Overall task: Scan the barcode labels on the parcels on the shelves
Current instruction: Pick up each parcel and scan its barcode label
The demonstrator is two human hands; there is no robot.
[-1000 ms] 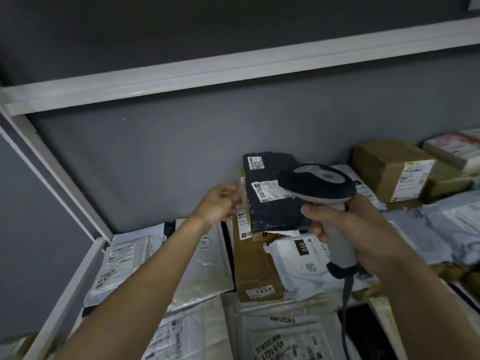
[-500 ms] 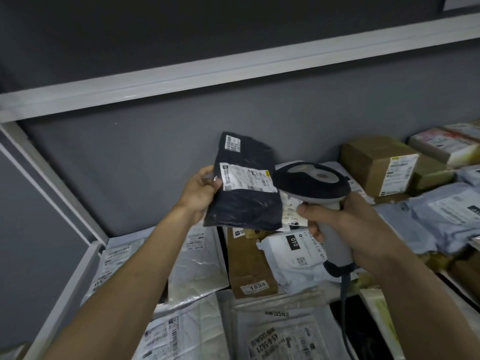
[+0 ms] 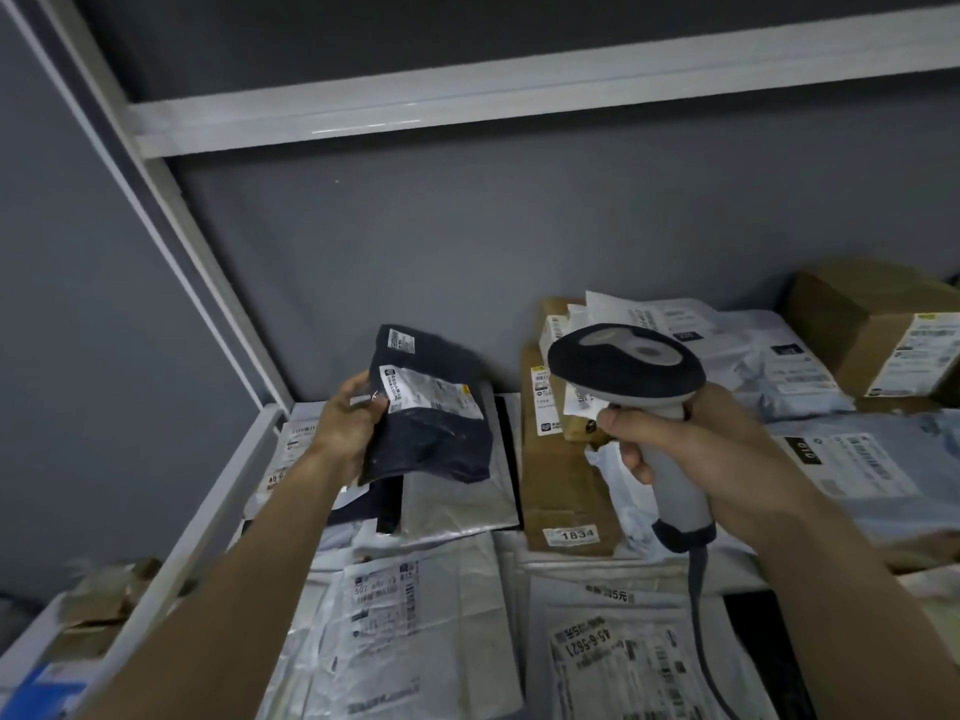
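my left hand (image 3: 349,427) is closed around the left edge of a dark parcel (image 3: 431,407), thumb on the front and fingers hidden behind it. i hold the parcel up above the shelf (image 3: 218,491), at the left end, over a silver bag (image 3: 457,498) that lies flat there. the parcel's long side runs from top to bottom, leaning a little to the left at the top, and its front faces me. a white barcode label (image 3: 426,393) stretches across the upper half of that front, slanting down toward the right, and a smaller white sticker (image 3: 401,340) sits at the top left corner. the print on both is too blurred to read.

my right hand (image 3: 696,449) is wrapped tight around the pale grey handle of a scanner (image 3: 631,381). the handle stands nearly upright, and the scanner's dark rounded head points left toward the parcel, just beside it but not touching. its grey cable (image 3: 698,631) hangs down from the handle and runs out of the bottom of the picture.

behind the scanner a long brown box (image 3: 563,485) lies pointing away from me, with a sticker reading 1834 on its near end; the scanner covers part of its far end. grey and white mail bags (image 3: 810,366) crowd the shelf to the right, and a second brown box (image 3: 872,324) is cut off by the right edge. more bags with labels (image 3: 405,631) lie nearest me, partly under my arms.
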